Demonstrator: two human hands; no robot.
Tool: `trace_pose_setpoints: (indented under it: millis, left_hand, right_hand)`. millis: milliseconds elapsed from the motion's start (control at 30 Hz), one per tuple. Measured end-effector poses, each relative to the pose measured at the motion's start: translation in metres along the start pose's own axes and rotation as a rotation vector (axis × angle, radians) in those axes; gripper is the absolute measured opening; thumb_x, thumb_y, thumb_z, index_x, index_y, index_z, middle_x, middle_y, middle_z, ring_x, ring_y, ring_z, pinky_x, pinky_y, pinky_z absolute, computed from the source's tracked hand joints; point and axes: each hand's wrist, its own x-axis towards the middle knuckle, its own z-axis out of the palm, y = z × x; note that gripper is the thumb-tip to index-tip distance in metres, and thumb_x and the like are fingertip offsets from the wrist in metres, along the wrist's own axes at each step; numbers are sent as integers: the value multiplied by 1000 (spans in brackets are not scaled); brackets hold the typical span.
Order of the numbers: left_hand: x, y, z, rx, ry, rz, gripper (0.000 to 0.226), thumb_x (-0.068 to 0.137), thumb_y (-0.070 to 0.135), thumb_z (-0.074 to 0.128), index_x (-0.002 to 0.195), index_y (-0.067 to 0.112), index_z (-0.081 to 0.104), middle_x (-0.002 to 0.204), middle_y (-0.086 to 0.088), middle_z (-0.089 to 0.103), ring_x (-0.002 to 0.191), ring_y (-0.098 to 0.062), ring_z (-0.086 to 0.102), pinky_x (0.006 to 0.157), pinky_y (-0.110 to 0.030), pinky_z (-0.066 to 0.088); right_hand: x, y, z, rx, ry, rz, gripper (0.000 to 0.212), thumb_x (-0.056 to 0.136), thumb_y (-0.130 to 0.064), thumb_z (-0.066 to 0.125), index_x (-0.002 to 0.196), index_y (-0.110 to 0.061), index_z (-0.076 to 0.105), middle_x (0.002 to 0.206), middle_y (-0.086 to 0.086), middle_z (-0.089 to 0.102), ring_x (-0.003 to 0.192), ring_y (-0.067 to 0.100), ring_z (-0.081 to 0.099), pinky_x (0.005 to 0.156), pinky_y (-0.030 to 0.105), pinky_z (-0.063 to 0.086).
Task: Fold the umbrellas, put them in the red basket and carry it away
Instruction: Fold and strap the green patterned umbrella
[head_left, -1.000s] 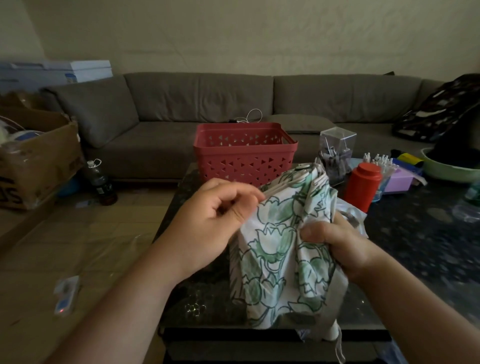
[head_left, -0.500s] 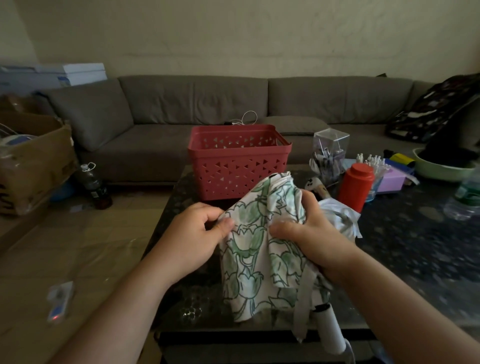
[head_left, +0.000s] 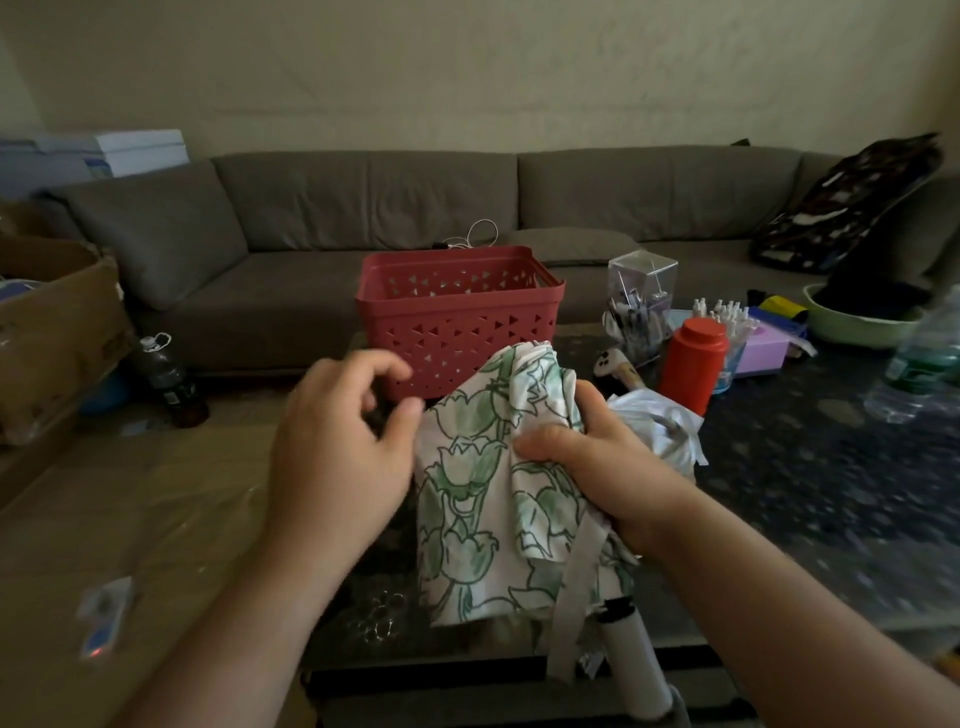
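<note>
A white umbrella with green flower print (head_left: 483, 499) is held over the dark table's near-left part, its canopy bunched, a grey strap (head_left: 574, 592) hanging down and its white handle (head_left: 631, 660) pointing toward me. My right hand (head_left: 597, 462) grips the bunched canopy from the right. My left hand (head_left: 343, 441) is beside the fabric's left edge with fingers loosely curled and the thumb at the cloth, holding nothing. The red basket (head_left: 457, 312) stands behind the umbrella and looks empty. A second white umbrella (head_left: 660, 421) with a panda handle (head_left: 613, 364) lies behind my right hand.
On the dark table (head_left: 805, 467) stand a red canister (head_left: 693, 364), a clear box of pens (head_left: 641, 296), a purple box (head_left: 758, 353), a green bowl (head_left: 857, 327) and a plastic bottle (head_left: 924, 364). Behind is a grey sofa (head_left: 363, 208); left, a cardboard box (head_left: 52, 322) and a floor bottle (head_left: 166, 374).
My left hand has let go of its pinch on the fabric and its fingers have spread. The right hand keeps its grip; the umbrella's handle shows more at the bottom.
</note>
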Motion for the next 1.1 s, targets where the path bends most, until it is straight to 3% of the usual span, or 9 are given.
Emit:
trace_pose_setpoints:
  millis: [100,233,367,500,600,733,900,1000,1100]
  left_hand:
    - [-11,35,1,-118,-141,259,22,94,27,73,115,30,73,84,21,53,77,-4,58,62,-14,47]
    - [-22,31,25,-132,-380,104,60,90,41,80,145,46,57,113,27,55,105,6,55,91,-12,49]
    - [-21,21,29,-84,-396,111,67,87,54,77,149,53,50,118,29,49,115,5,48,96,-9,38]
    - [-24,18,33,-77,-441,49,69,88,63,68,152,59,42,130,32,46,124,12,43,92,-3,33]
    - [-28,19,37,-213,-455,-3,67,88,58,72,150,56,47,140,30,49,122,21,43,92,5,29]
    - [-21,22,25,-174,-468,-5,50,87,49,78,133,60,62,120,30,53,107,15,50,91,-10,44]
    - [43,31,-18,-255,-248,88,27,80,47,80,105,53,70,114,22,62,106,3,58,87,-23,46]
    - [74,39,-22,-278,-615,22,61,67,74,84,117,55,54,127,21,64,124,2,58,101,-31,47]
    - [83,36,-15,-311,-1016,-132,79,62,63,94,128,52,53,130,14,69,124,-10,67,104,-42,56]
  right_hand:
    - [2,3,7,-7,45,-23,43,90,-10,77,126,-22,58,114,13,76,96,24,79,77,37,64]
    - [3,4,14,51,43,-24,32,95,-10,72,125,-18,63,112,14,77,102,30,78,88,49,64]
    - [-1,0,17,47,-21,-19,21,102,-15,65,122,-20,69,107,8,81,99,25,79,78,37,64]
    - [-1,0,15,-90,-67,-90,54,104,-16,62,152,-33,45,125,1,76,115,20,73,98,41,60]
    - [-1,1,16,-144,-99,-82,82,106,-17,60,163,-53,13,139,-11,67,124,8,67,110,37,52]
    - [-6,-2,14,-201,-160,-119,77,108,-12,55,160,-57,19,140,-27,59,125,-11,59,106,21,49]
    - [-13,-10,12,-272,-266,-108,104,102,-11,67,160,-56,-7,107,-60,54,103,-28,58,83,5,50]
    - [-15,-10,12,-341,-279,-129,124,91,-16,80,159,-55,-16,130,-52,41,106,-36,48,85,0,46]
    - [-18,-13,16,-343,-297,-193,114,83,-15,87,154,-62,11,130,-29,60,112,-14,64,95,18,55]
